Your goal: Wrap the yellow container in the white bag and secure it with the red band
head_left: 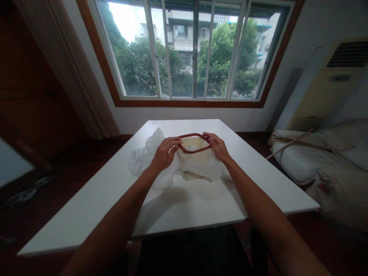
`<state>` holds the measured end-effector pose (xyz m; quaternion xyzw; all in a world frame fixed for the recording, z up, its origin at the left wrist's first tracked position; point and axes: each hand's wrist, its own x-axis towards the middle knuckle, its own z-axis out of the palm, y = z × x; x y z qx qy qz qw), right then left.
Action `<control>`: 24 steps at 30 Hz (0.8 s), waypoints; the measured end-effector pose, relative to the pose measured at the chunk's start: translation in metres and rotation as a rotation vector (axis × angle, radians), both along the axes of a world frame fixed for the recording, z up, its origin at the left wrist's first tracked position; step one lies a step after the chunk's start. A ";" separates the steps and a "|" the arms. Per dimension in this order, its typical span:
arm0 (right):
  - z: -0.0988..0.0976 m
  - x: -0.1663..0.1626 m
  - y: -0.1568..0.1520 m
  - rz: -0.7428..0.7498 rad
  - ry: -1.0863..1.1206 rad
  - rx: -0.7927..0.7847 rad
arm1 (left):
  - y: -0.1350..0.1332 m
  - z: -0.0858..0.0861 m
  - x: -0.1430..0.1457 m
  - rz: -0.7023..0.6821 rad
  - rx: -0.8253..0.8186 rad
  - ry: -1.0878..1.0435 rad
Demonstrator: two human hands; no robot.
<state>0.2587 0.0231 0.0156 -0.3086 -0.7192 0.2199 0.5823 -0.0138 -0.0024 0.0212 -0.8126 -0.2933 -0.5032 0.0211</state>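
The step in hand looks like steadying or fitting the brown rim (194,151) at the frame's centre, with the left hand (167,151) and right hand (218,146) apart, each gripping one side above cream and translucent material (198,165) on the white counter (92,218). Any further move seems to call for an even grip, clear of the crumpled plastic bag (154,142) left of centre.
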 end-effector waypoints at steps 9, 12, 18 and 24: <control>0.009 0.000 -0.017 -0.098 -0.114 0.234 | -0.004 -0.004 0.002 -0.015 -0.170 -0.102; 0.010 -0.001 -0.019 -0.108 -0.120 0.279 | -0.005 -0.006 0.005 -0.061 -0.274 -0.131; 0.010 -0.003 -0.020 -0.006 -0.170 0.214 | -0.007 -0.011 0.011 -0.119 -0.402 -0.141; 0.008 -0.005 -0.018 -0.008 -0.119 0.152 | -0.006 -0.013 0.013 -0.162 -0.374 -0.159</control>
